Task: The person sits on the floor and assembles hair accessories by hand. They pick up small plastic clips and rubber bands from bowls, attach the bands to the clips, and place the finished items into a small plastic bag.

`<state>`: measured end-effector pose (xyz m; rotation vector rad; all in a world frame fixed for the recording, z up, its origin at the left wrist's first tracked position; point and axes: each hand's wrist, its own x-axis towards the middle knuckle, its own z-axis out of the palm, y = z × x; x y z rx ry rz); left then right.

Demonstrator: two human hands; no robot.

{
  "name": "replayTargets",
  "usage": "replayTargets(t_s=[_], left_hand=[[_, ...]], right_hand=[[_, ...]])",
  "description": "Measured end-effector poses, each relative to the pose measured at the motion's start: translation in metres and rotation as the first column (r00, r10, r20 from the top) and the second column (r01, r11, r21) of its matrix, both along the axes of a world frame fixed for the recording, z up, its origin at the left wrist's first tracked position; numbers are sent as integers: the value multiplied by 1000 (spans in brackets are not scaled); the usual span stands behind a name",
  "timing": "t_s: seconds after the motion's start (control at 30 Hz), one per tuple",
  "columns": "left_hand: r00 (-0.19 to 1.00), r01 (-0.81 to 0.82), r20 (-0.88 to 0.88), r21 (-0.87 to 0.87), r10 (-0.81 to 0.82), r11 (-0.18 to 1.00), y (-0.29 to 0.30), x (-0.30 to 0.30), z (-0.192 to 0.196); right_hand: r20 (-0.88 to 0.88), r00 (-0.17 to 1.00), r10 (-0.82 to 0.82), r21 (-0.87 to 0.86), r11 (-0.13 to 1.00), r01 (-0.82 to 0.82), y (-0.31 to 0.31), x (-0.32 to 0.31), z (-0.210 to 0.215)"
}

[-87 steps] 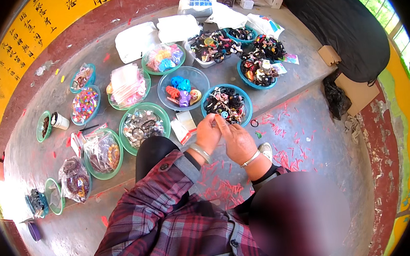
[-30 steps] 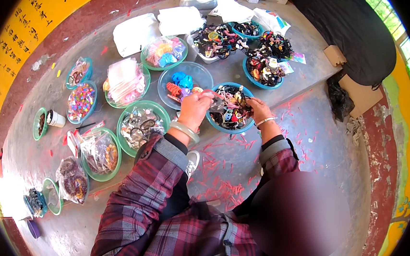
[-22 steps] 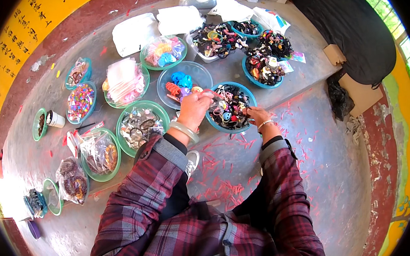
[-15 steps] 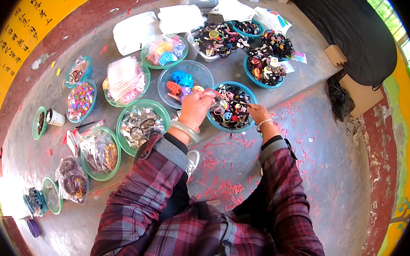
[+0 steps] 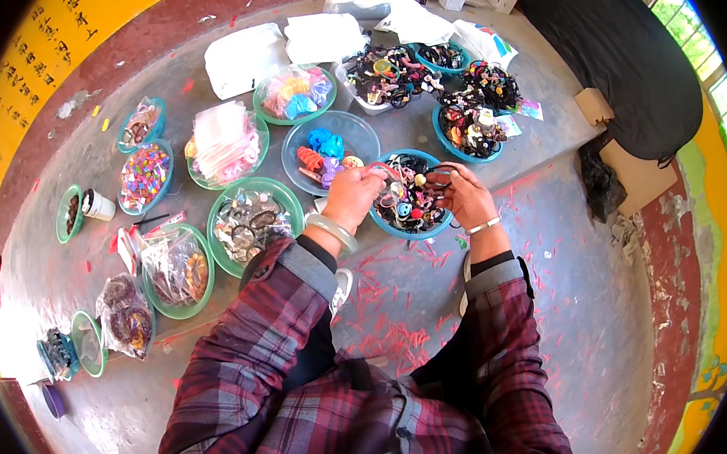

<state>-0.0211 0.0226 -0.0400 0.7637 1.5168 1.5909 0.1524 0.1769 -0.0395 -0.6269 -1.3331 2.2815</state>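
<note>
A blue basin (image 5: 394, 231) of black elastic hair ties with small colourful charms (image 5: 411, 196) stands in front of me. At its left rim my left hand (image 5: 351, 197) is closed in a pinch. A thin pinkish-red strip (image 5: 386, 169) sticks out from its fingertips. My right hand (image 5: 469, 200) is over the basin's right side with fingers curled. A dark elastic loop (image 5: 442, 167) shows at its fingertips, and the fingers appear closed on it. Behind the left hand, a clear basin (image 5: 354, 125) holds blue, red and purple coiled bands.
Green basins of packaged accessories (image 5: 214, 264) and a basin of colourful beads (image 5: 169, 161) stand to the left. More hair ties fill a blue basin (image 5: 442, 140) behind right. White bags (image 5: 244, 61) lie at the back. Red scraps (image 5: 398, 339) litter the lower floor.
My right hand has turned and lifted slightly, now with a dark loop at its fingertips. My left hand stays nearly in place with the red strip.
</note>
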Motion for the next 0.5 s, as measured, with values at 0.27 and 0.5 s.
replayTargets(t_s=[0.27,0.5], left_hand=[[998,50,47,-31,-48,998,5,9,-2],[986,102,140,-60,-93,993,11,22,-2]], right_hand=[[-322,943,-81,-299,954,-20,-39,17,40],[-238,969,-63,-180,983,20,-60,25,28]])
